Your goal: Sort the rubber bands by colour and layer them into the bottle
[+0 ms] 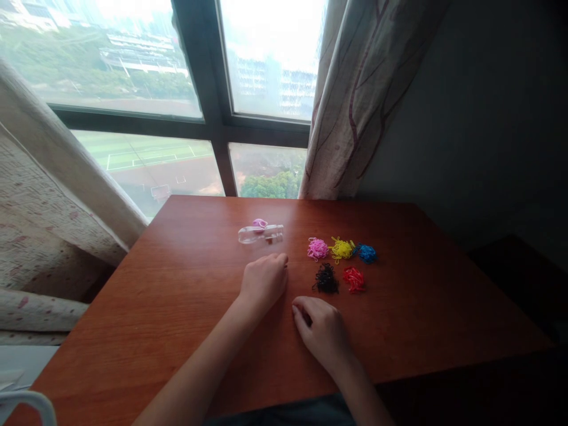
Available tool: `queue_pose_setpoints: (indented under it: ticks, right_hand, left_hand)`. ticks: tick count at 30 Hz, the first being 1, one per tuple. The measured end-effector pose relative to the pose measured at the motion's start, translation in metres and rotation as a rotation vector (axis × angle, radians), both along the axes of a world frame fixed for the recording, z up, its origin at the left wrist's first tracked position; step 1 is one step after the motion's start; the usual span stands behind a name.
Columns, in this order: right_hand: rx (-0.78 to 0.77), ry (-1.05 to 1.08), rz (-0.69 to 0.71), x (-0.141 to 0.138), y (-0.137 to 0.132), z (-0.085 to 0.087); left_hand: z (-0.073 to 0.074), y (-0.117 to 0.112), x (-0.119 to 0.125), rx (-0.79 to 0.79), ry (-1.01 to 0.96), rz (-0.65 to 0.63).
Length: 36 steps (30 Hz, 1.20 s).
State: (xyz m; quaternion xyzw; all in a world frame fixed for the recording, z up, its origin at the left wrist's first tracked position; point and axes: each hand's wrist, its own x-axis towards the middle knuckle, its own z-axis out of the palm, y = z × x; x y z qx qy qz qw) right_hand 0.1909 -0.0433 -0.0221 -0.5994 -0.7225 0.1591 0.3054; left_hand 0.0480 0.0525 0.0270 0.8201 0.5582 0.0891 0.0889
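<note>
Pink pile (318,249), yellow pile (342,249), blue pile (367,253), black pile (326,279), red pile (354,279); table (177,284) reddish-brown, wood-grained.

Left hand (265,278): fingertips partly hidden; contents cannot be determined. Right hand (323,328): lower fingers concealed beneath the palm; contents cannot be determined. Both forearms (202,358): cut off by the bottom edge. Brown item (268,241) at the clear container (251,235): too small to identify. White curved object (33,397): cropped by the left and bottom edges. Distant buildings (270,80): blurred.

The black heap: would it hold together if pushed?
The black heap would probably spread, being many small pieces loosely piled. Pinching some might drag others along, since they overlap. It's likely light, as the pieces look thin.
</note>
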Motion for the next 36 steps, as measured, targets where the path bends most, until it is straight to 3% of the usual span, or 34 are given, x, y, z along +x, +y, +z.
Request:
queue_pose_setpoints:
  ticks: [6, 12, 19, 23, 30, 36]
  right_hand:
    - [-0.012, 0.024, 0.005, 0.001, 0.000, 0.001]
    - [-0.018, 0.039, -0.001, 0.001, 0.001, 0.002]
    - [-0.029, 0.035, 0.003, 0.001, 0.001, 0.004]
    - [-0.017, 0.042, 0.000, 0.001, 0.001, 0.003]
    - [0.004, 0.018, -0.002, 0.001, 0.003, -0.003]
    - [0.006, -0.006, -0.004, 0.002, 0.004, -0.007]
  left_hand:
    - [-0.007, 0.007, 0.008, -0.009, 0.037, -0.004]
    - [-0.005, 0.006, 0.009, 0.003, -0.007, -0.030]
    - [-0.014, 0.012, 0.008, -0.205, -0.591, -0.074]
    - [-0.014, 0.013, 0.013, -0.281, -0.720, -0.117]
    - [0.000, 0.010, 0.039, -0.283, -0.561, -0.251]
    - [0.000, 0.012, 0.049, -0.222, -0.460, -0.287]
